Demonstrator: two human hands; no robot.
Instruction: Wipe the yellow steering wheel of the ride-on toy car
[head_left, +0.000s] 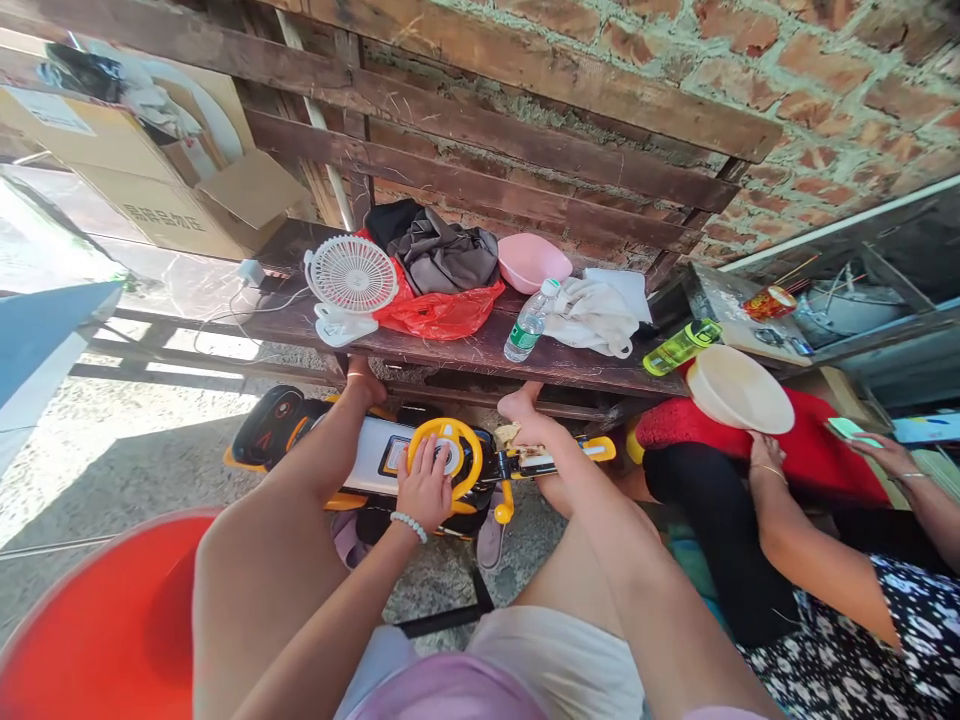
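The yellow steering wheel of a child's ride-on toy is right in front of me, on the concrete ground below a dark wooden bench. My left hand is closed over the wheel's rim; my right hand sits at the toy's yellow handlebar, beside a crumpled beige scrap, and I cannot tell its grip. A white clip fan and a plastic water bottle stand on the bench.
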